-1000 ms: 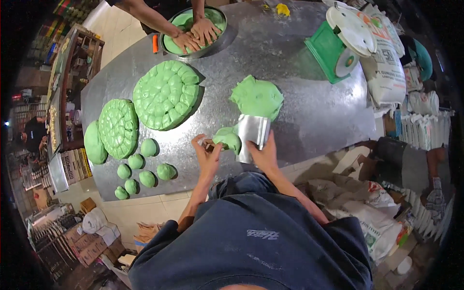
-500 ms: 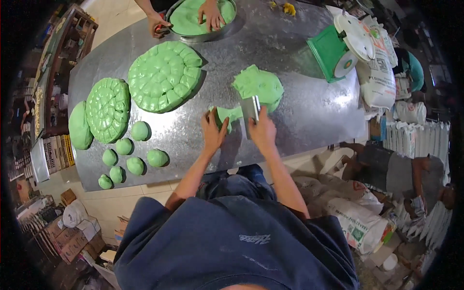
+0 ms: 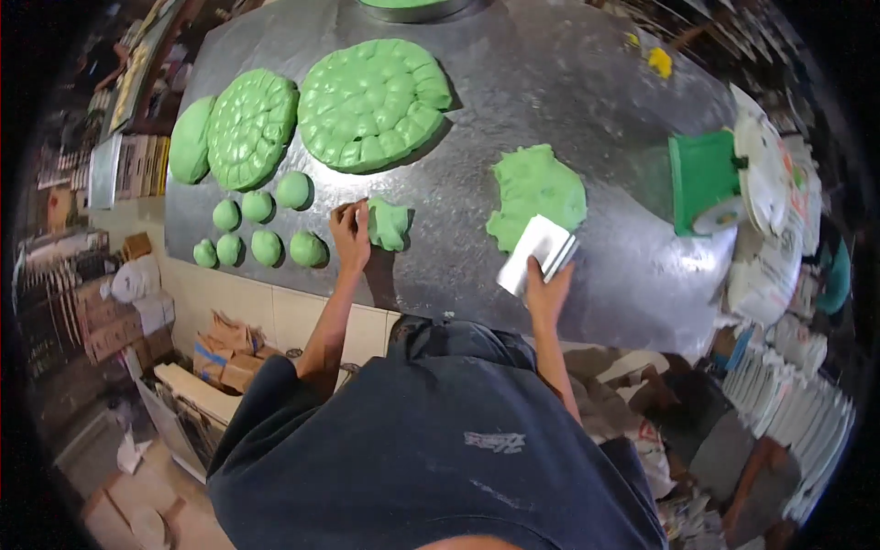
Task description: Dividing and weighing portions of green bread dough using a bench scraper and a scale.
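My right hand [image 3: 548, 286] grips a metal dough scraper [image 3: 536, 252], its shiny blade over the near edge of a ragged mound of green dough [image 3: 543, 191]. To the left, apart from the mound, a small uneven piece of dough [image 3: 389, 225] rests on the metal table [image 3: 449, 275]. My left hand [image 3: 351, 234] is at the left side of that piece, fingers curled and thumb side against it. Part of the hold is hidden. Several round dough balls [image 3: 293, 190] sit left of my left hand.
Farther back lie two scored dough rounds [image 3: 371, 105] [image 3: 252, 128] and a smooth dough slab [image 3: 191, 140]. A metal pan [image 3: 412, 13] with green dough is at the far edge. At right stands a green scale [image 3: 704, 183]; a yellow scrap [image 3: 660, 62] lies beyond it.
The small piece, joined to the mound before, is now separate and farther left with my left hand. The scraper has turned flatter. The view has shifted; the other person's hands have left it.
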The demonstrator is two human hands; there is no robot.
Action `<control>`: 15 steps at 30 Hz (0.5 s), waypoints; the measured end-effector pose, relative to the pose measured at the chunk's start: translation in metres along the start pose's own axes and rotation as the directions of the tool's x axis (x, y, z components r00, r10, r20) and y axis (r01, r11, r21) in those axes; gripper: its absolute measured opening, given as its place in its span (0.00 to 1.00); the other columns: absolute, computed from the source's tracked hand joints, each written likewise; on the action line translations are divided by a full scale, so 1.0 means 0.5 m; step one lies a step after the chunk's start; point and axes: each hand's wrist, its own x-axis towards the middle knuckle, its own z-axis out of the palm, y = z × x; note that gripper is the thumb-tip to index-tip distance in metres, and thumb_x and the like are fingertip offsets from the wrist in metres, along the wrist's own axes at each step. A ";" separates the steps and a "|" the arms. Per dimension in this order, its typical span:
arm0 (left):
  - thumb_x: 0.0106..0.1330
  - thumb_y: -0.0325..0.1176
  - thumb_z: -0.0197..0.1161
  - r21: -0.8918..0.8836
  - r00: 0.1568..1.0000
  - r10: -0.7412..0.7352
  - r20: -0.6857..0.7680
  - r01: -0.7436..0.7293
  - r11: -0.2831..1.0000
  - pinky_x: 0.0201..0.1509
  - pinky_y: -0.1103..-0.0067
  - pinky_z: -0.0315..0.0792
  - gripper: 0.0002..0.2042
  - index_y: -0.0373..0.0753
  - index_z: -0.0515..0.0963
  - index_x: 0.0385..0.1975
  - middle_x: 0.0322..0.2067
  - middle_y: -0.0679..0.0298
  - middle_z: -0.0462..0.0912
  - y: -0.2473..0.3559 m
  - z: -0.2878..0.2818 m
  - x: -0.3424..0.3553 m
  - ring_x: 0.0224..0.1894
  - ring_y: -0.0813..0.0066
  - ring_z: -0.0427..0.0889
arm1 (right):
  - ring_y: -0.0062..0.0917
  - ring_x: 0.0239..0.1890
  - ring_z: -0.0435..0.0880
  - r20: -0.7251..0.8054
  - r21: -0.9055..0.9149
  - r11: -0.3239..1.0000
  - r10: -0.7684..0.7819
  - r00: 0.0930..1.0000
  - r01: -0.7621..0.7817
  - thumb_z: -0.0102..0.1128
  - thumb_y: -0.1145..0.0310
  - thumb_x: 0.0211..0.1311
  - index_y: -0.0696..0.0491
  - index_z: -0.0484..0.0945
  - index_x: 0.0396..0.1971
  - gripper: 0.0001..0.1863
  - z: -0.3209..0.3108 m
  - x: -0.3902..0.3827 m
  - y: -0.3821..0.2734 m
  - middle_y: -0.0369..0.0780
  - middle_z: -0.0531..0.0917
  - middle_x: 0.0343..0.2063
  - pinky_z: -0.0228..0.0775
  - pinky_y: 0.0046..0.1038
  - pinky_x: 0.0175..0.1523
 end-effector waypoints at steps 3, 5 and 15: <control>0.64 0.40 0.59 -0.091 0.966 -0.057 -0.253 0.034 0.995 0.48 0.71 0.67 0.13 0.36 0.79 0.38 0.39 0.55 0.75 0.048 0.088 0.028 0.43 0.59 0.74 | 0.47 0.50 0.78 0.150 -0.197 0.971 -0.110 0.983 0.138 0.66 0.60 0.54 0.67 0.59 0.58 0.39 -0.042 0.031 -0.057 0.58 0.77 0.46 0.68 0.37 0.53; 0.62 0.37 0.60 -0.108 0.970 -0.064 -0.235 0.039 0.993 0.46 0.71 0.69 0.10 0.37 0.78 0.36 0.38 0.56 0.78 0.094 0.129 -0.001 0.42 0.57 0.76 | 0.47 0.49 0.78 0.249 -0.206 0.973 -0.050 0.967 0.104 0.66 0.60 0.53 0.67 0.60 0.58 0.39 -0.065 0.065 -0.108 0.58 0.77 0.45 0.68 0.37 0.53; 0.46 0.35 0.69 0.033 0.954 0.280 0.108 -0.284 0.958 0.46 0.67 0.70 0.15 0.41 0.80 0.35 0.40 0.56 0.77 0.158 0.122 -0.111 0.43 0.57 0.75 | 0.35 0.51 0.75 0.147 -0.114 0.955 -0.256 0.955 0.274 0.66 0.63 0.56 0.64 0.62 0.57 0.34 -0.045 0.173 -0.212 0.50 0.74 0.51 0.66 0.34 0.54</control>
